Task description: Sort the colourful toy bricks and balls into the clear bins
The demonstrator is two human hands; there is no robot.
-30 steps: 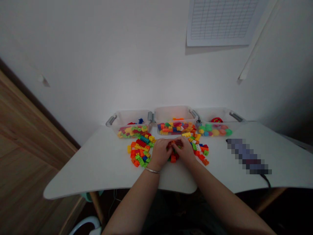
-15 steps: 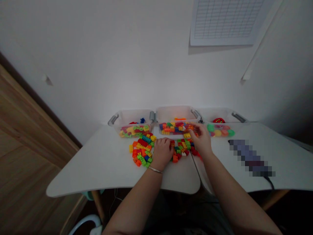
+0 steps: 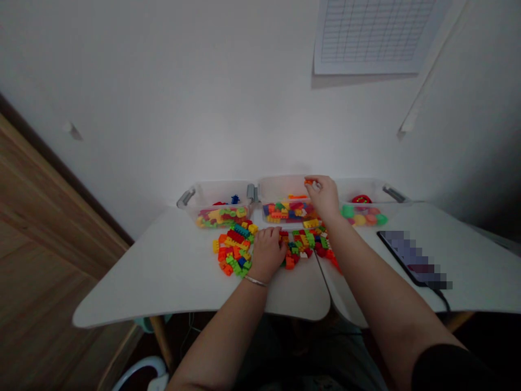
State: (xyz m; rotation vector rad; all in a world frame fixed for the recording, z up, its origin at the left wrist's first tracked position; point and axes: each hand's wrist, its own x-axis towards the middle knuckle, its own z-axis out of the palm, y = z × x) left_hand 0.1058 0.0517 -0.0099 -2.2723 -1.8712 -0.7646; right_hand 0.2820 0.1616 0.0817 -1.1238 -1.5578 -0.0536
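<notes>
My right hand (image 3: pixel 324 196) pinches a small orange toy brick (image 3: pixel 309 182) above the middle clear bin (image 3: pixel 280 187), which holds mixed coloured bricks. Lower down, my left hand (image 3: pixel 268 251) rests palm down among loose bricks on the table, fingers spread and bent a little. A red brick (image 3: pixel 284 235) lies by its fingertips; whether they touch it is hidden. To its left is a brick pile (image 3: pixel 234 250) of many colours, and more loose bricks (image 3: pixel 301 244) lie to its right. A yellow brick (image 3: pixel 311 223) sits in front of the middle bin.
The left bin (image 3: pixel 222 190) contains yellow, green and red pieces. Round coloured pieces fill part of the right bin (image 3: pixel 370 190). A phone (image 3: pixel 411 258) with a cable lies on the right of the white table (image 3: pixel 122 282). A seam divides the tabletop.
My right hand has risen from beside the front of the middle bin to above it, and an orange brick now shows in its fingertips. My left hand has stayed among the bricks.
</notes>
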